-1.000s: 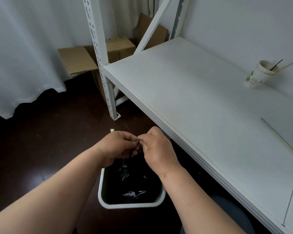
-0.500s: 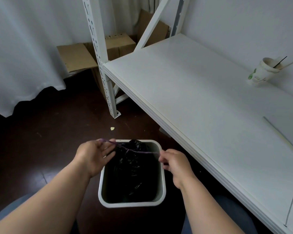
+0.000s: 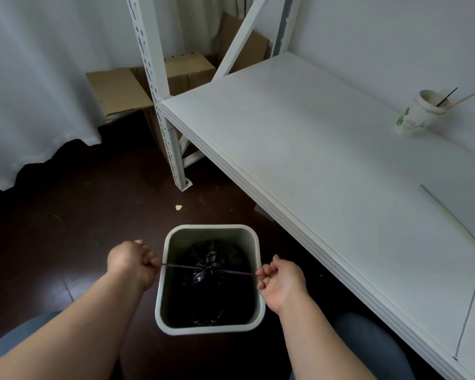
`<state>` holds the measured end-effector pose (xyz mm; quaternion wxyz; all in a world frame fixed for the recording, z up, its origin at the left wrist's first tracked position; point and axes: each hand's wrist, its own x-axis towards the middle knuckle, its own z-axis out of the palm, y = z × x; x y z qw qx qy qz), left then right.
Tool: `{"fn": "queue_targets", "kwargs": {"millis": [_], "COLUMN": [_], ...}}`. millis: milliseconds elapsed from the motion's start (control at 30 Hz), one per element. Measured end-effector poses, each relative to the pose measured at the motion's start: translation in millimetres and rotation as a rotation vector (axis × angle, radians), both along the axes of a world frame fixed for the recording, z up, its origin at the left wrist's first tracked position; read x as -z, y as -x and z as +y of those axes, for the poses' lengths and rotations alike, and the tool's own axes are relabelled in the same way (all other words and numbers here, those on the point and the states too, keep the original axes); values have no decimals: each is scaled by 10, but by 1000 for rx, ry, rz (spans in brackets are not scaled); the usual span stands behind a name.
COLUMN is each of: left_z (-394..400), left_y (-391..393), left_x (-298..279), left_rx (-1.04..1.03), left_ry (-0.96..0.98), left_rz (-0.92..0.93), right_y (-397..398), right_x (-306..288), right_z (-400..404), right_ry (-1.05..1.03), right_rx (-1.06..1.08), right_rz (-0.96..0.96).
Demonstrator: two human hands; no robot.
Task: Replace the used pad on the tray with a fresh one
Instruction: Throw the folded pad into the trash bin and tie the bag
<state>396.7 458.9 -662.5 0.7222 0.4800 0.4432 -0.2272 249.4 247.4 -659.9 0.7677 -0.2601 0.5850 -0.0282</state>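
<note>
A pale square waste bin [image 3: 176,327] stands on the dark floor below me, with a black plastic bag [image 3: 211,292] bunched inside it. A thin purple drawstring [image 3: 181,266] runs taut across the bin's mouth and is knotted at the bag's neck. My left hand [image 3: 132,263] pinches the string's left end just outside the bin's left rim. My right hand [image 3: 281,281] pinches the right end beside the right rim. A thin flat sheet [image 3: 461,215] lies on the shelf at the far right, partly cut off by the frame edge. No tray or pad is plainly in view.
A white metal shelf [image 3: 313,165] runs along the right, its upright post [image 3: 159,111] reaching the floor ahead. A paper cup [image 3: 420,113] with sticks lies tipped near the wall. Cardboard boxes [image 3: 121,89] and a white curtain [image 3: 33,91] stand behind. My knees frame the bin.
My hands were together above the bin a second ago; they have drawn apart sideways, pulling the purple string tight. The bag's neck has closed and sunk lower in the bin.
</note>
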Motion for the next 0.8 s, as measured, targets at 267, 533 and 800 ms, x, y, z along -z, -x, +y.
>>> {"fn": "queue_targets", "kwargs": {"millis": [267,533,800], "left_z": [-384,-652,-776], "left_y": [71,131,143], "left_x": [-743,-1006,-1056], "left_rx": [1087,1117,790], "left_ry": [-104,-79,-22], "left_rz": [-351,-494,-439], "right_y": [-351,-497,-383], "right_x": [-590,-611,-374], "right_z": [151,290,537], "right_ry": [605,522,449], "right_rx": [-489,-635,-894], "right_rz": [-324,-393,-290]}}
